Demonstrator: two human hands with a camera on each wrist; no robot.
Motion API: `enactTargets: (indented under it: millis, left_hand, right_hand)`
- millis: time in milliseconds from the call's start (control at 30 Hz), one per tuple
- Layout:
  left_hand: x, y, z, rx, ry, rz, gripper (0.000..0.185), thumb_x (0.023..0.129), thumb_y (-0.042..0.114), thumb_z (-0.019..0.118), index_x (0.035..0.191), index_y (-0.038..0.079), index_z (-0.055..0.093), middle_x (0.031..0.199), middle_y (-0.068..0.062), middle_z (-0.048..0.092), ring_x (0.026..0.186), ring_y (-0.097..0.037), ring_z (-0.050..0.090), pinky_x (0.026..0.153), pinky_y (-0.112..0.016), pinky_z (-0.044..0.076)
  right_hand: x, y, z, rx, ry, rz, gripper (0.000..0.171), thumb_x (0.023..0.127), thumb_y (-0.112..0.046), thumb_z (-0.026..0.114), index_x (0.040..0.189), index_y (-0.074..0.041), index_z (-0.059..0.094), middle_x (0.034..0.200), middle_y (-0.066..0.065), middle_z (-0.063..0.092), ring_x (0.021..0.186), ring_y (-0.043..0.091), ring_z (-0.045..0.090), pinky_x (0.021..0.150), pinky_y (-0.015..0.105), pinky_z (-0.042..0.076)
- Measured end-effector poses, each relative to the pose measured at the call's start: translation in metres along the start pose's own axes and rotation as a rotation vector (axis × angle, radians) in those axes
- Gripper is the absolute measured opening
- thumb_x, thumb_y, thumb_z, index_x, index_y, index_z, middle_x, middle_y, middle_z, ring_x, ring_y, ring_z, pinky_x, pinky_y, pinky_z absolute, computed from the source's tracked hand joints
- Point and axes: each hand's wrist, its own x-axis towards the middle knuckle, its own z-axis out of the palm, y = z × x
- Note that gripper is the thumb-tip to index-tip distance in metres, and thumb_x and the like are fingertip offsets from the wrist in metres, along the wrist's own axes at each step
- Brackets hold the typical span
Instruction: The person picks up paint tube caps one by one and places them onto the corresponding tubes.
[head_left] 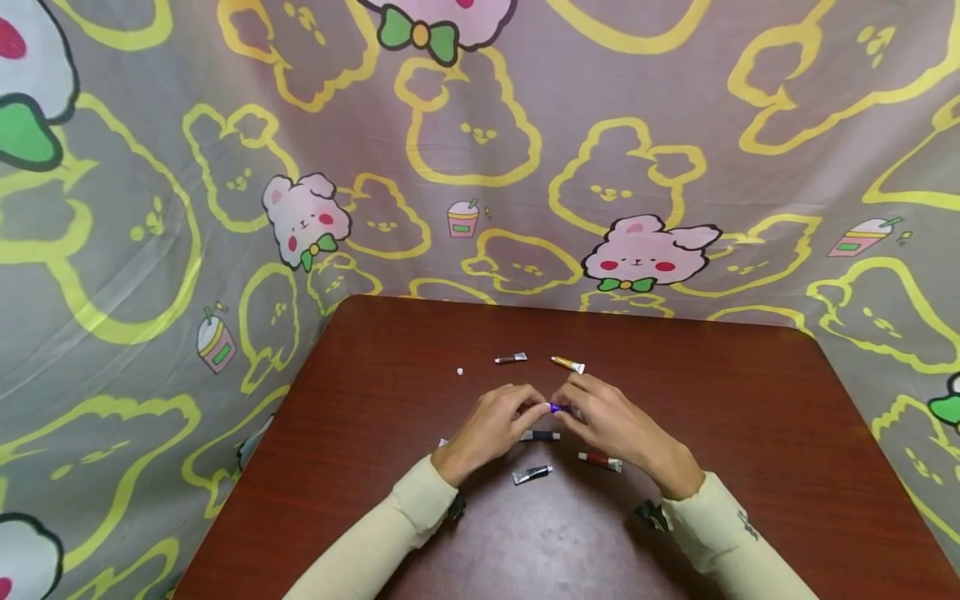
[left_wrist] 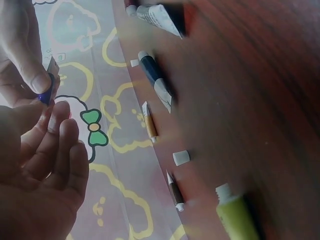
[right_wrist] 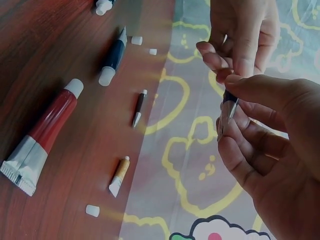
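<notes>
A: While both hands meet over the middle of the dark red-brown wooden bench [head_left: 750, 433], which step does this look like?

B: It reads as working the cap of the small blue-violet paint tube [head_left: 556, 407]. The right hand [head_left: 611, 421] pinches the tube between thumb and fingers, its flat crimped end pointing down in the right wrist view [right_wrist: 226, 112]. The left hand [head_left: 498, 421] closes its fingertips on the tube's other end, a narrow pinching grip. The tube sits in the air just above the bench, between the two hands.

A: What does the next move call for?

B: Judging from this, a small twist of the left fingertips against a steady right hand, with light pressure so no paint squeezes out.

A: What stays unclear?

B: Whether the cap is on, loose or off; fingers cover that end in every view. The tube's label is too small to read.

A: And around them?

B: A brown tube [head_left: 511, 358] and an ochre tube [head_left: 567, 364] lie beyond the hands, near a loose white cap [head_left: 460, 371]. Nearer the person lie a dark blue tube [head_left: 542, 435], a red tube [head_left: 600, 461] and a grey-black tube [head_left: 532, 474]. A yellow-green tube [left_wrist: 235, 215] shows only in the left wrist view, cut off by the frame's edge.
</notes>
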Motion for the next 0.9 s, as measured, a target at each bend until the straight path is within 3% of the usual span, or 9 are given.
enactTargets:
  millis: [200, 467, 900]
  left_hand:
    - [0.0005, 0.0007, -0.0018, -0.016, -0.015, 0.013, 0.012, 0.107, 0.022, 0.072, 0.111, 0.012, 0.076, 0.099, 0.001, 0.077, 0.089, -0.011, 0.069, 0.079, -0.029, 0.059]
    - [-0.0005, 0.0007, -0.0051, 0.021, -0.017, -0.062, 0.024, 0.111, 0.032, 0.065, 0.103, 0.014, 0.079, 0.087, 0.004, 0.073, 0.081, -0.010, 0.067, 0.072, -0.024, 0.053]
    - [-0.0019, 0.0005, -0.0046, 0.033, -0.020, -0.017, 0.016, 0.110, 0.026, 0.067, 0.109, 0.014, 0.078, 0.095, 0.004, 0.077, 0.082, -0.007, 0.064, 0.073, -0.025, 0.052]
  right_hand:
    - [-0.0007, -0.0006, 0.0005, -0.006, 0.005, -0.020, 0.018, 0.090, -0.007, 0.089, 0.102, -0.006, 0.075, 0.100, 0.003, 0.068, 0.087, 0.013, 0.065, 0.074, 0.030, 0.060]
    - [0.0000, -0.0026, -0.0001, -0.009, 0.019, -0.017, 0.020, 0.089, -0.009, 0.090, 0.102, -0.007, 0.075, 0.099, 0.002, 0.067, 0.087, 0.013, 0.065, 0.074, 0.030, 0.061]
    - [0.0005, -0.0045, -0.0014, -0.035, -0.003, -0.023, 0.019, 0.091, -0.010, 0.089, 0.104, -0.007, 0.075, 0.101, 0.002, 0.068, 0.089, 0.013, 0.065, 0.076, 0.031, 0.061]
